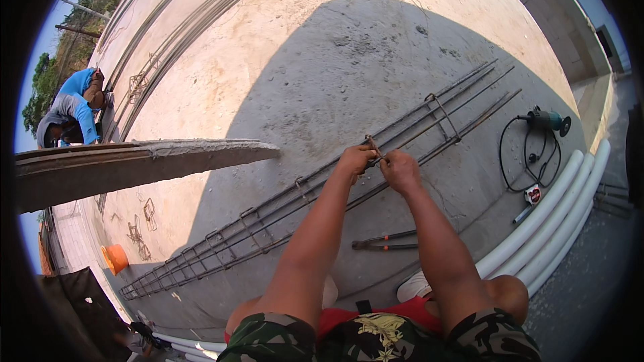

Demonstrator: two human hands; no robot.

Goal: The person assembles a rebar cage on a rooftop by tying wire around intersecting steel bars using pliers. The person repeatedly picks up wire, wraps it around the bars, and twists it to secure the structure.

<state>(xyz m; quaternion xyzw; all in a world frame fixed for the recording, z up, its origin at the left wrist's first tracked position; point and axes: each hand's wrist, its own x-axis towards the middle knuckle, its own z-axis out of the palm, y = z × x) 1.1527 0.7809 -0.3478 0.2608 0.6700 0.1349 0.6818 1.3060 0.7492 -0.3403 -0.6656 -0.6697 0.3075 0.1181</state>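
Note:
A long rebar cage (249, 220) of dark steel bars runs diagonally across the shaded concrete, its stirrups spaced closely toward the far left end. Over its right half, both my hands are closed close together. My left hand (357, 162) grips a rusty steel stirrup (371, 143) that sticks up past the upper bars. On the other side my right hand (401, 171) is closed at the same piece; its fingertips are partly hidden. Farther right, another stirrup (443, 118) stands around the bars near their loose ends.
A two-armed black tool with orange bands (385, 241) lies below the cage. To the right are an angle grinder (545, 121) with its cord and white pipes (537, 224). A concrete-crusted beam (147, 164) juts in from the left; a person in blue (84, 104) crouches beyond.

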